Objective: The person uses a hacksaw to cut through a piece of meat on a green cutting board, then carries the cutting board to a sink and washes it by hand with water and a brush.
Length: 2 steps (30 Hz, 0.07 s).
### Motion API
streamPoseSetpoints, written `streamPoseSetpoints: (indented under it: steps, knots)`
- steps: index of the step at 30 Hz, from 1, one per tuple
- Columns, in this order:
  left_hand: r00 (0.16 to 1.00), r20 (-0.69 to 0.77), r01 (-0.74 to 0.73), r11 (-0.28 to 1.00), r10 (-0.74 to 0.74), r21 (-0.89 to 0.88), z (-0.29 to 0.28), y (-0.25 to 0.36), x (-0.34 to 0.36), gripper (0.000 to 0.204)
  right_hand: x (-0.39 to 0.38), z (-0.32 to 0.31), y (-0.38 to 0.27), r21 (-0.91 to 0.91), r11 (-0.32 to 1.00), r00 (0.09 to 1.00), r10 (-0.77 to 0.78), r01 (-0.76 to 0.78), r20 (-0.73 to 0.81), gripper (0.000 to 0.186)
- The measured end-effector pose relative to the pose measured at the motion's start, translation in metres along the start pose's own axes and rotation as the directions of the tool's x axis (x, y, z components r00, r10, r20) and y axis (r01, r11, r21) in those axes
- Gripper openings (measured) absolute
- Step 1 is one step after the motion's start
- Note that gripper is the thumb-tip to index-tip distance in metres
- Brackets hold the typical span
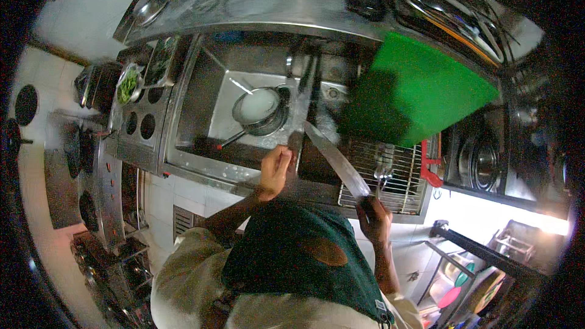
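Observation:
My right hand (376, 222) grips the dark handle of a large knife (337, 161). Its long, broad blade slants up and left, with the tip near the strip between the two sink basins. Beside that strip, at the front of the sink, my left hand (276, 170) is closed with its fingers curled; what it holds, if anything, I cannot make out. A metal saucepan (268, 125) filled with cloudy whitish water sits in the left basin (220, 100), its handle pointing toward me. To the right of the blade lies a wire rack (399, 173).
A big green cutting board (436, 88) covers much of the right basin. Dark pans (481, 161) stand at the right. Leafy greens in a bowl (128, 85) sit on the left counter, beside a steel top with round openings (140, 125). Metalware lines the back ledge (244, 3).

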<state>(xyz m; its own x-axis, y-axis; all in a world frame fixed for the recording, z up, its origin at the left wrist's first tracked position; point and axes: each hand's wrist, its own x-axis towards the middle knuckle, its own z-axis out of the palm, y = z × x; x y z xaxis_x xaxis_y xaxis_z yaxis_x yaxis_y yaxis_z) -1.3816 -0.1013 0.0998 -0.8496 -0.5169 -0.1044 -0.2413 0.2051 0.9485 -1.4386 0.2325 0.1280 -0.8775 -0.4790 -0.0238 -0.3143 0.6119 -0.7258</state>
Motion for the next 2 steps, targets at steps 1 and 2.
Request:
streamPoseSetpoints:
  steps: [1, 2]
  knots:
    - [0.992, 0.077, 0.118, 0.931, -0.097, -0.346, -0.004, -0.03, -0.002, 0.021, 0.029, 0.009, -0.016, -0.134, 0.991, 0.993, 0.038, -0.023, 0.112, 0.025]
    - [0.971, 0.184, 0.238, 0.724, -0.155, -0.648, -0.003, -0.062, -0.002, 0.023, 0.032, 0.016, -0.027, -0.148, 0.989, 0.991, 0.03, -0.011, 0.129, 0.025]
